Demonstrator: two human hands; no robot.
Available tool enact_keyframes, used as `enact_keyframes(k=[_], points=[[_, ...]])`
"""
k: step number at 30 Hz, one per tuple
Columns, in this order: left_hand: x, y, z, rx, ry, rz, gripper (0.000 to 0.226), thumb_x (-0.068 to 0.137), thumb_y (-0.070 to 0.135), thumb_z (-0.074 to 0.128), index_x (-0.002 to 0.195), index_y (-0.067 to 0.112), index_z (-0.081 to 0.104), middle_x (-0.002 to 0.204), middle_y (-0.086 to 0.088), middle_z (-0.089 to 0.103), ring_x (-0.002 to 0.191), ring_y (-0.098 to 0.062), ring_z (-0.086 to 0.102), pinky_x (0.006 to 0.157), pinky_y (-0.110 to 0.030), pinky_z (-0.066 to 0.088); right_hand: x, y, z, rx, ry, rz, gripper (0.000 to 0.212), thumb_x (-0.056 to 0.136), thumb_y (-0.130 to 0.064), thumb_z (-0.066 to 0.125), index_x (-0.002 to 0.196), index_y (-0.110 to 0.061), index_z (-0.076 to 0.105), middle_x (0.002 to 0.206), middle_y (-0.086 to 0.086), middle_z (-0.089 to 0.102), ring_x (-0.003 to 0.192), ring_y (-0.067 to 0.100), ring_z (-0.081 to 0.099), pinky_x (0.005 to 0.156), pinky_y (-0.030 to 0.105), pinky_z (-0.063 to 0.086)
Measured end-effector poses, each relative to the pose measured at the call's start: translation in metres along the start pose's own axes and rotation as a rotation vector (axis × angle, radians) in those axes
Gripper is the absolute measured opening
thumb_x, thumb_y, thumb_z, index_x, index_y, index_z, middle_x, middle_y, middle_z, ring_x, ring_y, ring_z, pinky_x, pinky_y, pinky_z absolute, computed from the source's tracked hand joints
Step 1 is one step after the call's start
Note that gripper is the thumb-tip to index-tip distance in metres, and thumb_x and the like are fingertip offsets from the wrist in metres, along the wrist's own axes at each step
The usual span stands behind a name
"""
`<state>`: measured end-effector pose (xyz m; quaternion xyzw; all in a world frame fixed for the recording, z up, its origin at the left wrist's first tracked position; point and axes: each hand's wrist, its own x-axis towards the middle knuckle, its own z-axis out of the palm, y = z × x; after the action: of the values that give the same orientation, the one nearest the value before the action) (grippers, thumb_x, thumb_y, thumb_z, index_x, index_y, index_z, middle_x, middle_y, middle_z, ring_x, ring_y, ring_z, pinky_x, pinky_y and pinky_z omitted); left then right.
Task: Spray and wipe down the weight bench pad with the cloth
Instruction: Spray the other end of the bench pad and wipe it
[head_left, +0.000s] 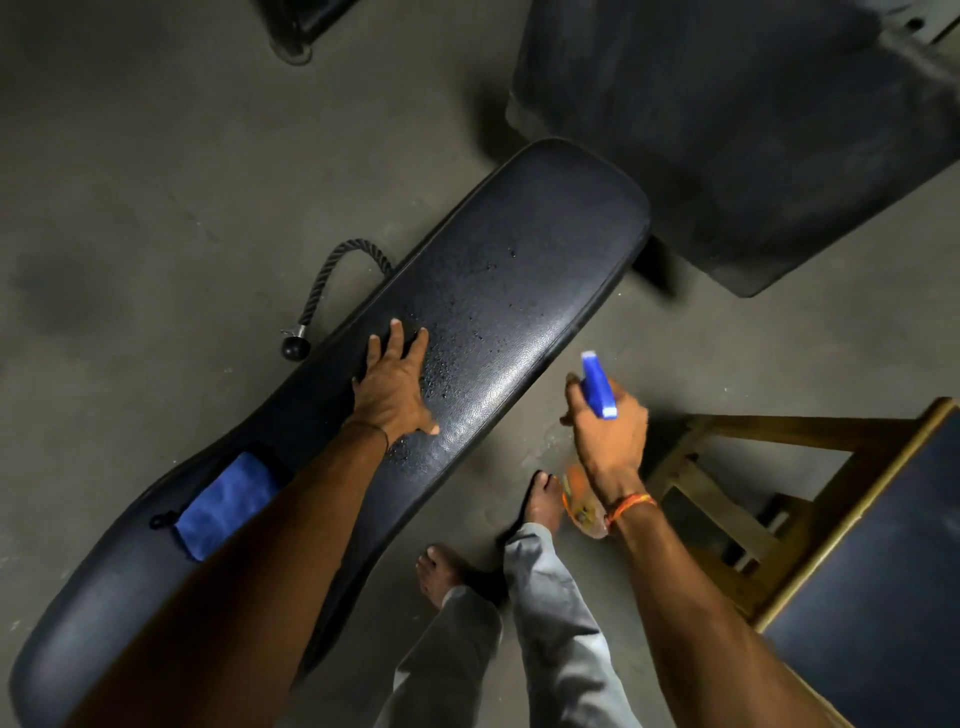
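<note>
A long black bench pad (524, 249) runs from the lower left to the upper middle, with wet spray droplets scattered over its middle. My left hand (395, 387) lies flat on the pad, fingers spread and straight, beside the droplets. A folded blue cloth (223, 501) lies on the pad nearer the lower end, partly hidden by my left forearm. My right hand (608, 431) grips a spray bottle with a blue head (597, 384), held off the pad's right side above the floor. The bottle's orange-tinted body (579, 499) shows blurred below my wrist.
A rope cable handle (327, 291) lies on the grey floor left of the pad. Another dark padded piece of equipment (737, 135) fills the upper right. A wooden stool with a dark top (841, 525) stands at the right. My bare feet (543, 499) are beside the bench.
</note>
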<state>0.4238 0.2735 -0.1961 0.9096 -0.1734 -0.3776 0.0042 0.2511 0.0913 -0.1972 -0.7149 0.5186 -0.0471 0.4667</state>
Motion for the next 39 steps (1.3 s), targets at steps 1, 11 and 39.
enact_keyframes(k=[1,11,39], points=[[0.001,0.001,-0.001,-0.035,-0.004,-0.006,0.141,0.057,0.034,0.098,0.161,0.036,0.003,0.17,0.002,-0.016,0.157,-0.033,-0.009,0.118,-0.069,0.025,-0.005,0.003,0.0,-0.04,-0.031,0.0,0.029,0.085,-0.052,0.063,0.077,-0.024,0.061,0.064,0.005,0.071,0.069,0.028,0.074,0.074,0.044,0.06],[0.0,0.021,0.009,-0.146,0.183,-0.09,0.127,0.059,0.055,0.091,0.16,0.036,0.018,0.17,-0.003,0.004,0.157,-0.034,0.002,0.111,-0.076,0.027,-0.031,0.016,0.015,-0.225,-0.279,-0.129,0.035,0.078,-0.06,0.057,0.088,-0.027,0.059,0.063,0.001,0.063,0.067,0.029,0.066,0.067,0.037,0.056],[0.005,0.03,-0.001,-0.1,0.142,-0.123,0.13,0.056,0.053,0.093,0.159,0.039,0.016,0.164,-0.005,0.006,0.15,-0.038,0.01,0.1,-0.077,0.039,0.036,-0.046,0.013,0.041,-0.035,-0.142,0.046,0.084,-0.059,0.059,0.078,-0.014,0.063,0.067,0.006,0.07,0.066,0.027,0.07,0.069,0.046,0.056]])
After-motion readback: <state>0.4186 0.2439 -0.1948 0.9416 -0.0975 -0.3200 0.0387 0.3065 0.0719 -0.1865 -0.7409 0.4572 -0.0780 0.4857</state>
